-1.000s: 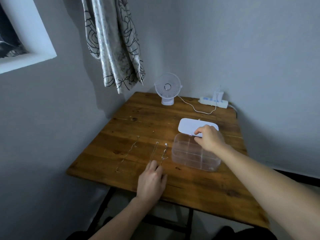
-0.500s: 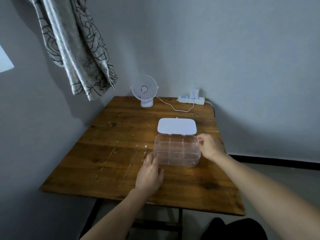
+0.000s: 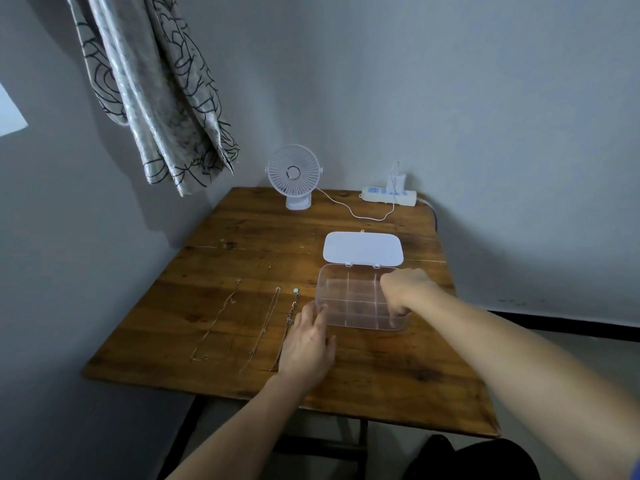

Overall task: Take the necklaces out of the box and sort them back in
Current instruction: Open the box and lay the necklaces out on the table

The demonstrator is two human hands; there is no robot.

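A clear plastic box (image 3: 349, 303) with several empty compartments stands on the wooden table (image 3: 381, 368). Its white lid (image 3: 363, 249) lies open behind it. Three thin necklaces lie stretched out in a row to its left: the left necklace (image 3: 218, 317), the middle necklace (image 3: 265, 327) and the right necklace (image 3: 293, 303), which has a pale round pendant. My left hand (image 3: 306, 344) rests flat on the table over the right necklace's near end, fingertips touching the box's left wall. My right hand (image 3: 403, 289) curls over the box's right side, fingers down at its near right corner.
A small white desk fan (image 3: 294, 174) stands at the table's far edge, its cable running to a white power strip (image 3: 388, 195) by the wall. A patterned curtain (image 3: 152, 91) hangs above the far left corner. Walls close in at the left and back.
My left hand has slid forward from the necklaces' near ends to the box's left wall. My right hand has shifted from the box's back rim to its right side and near corner.
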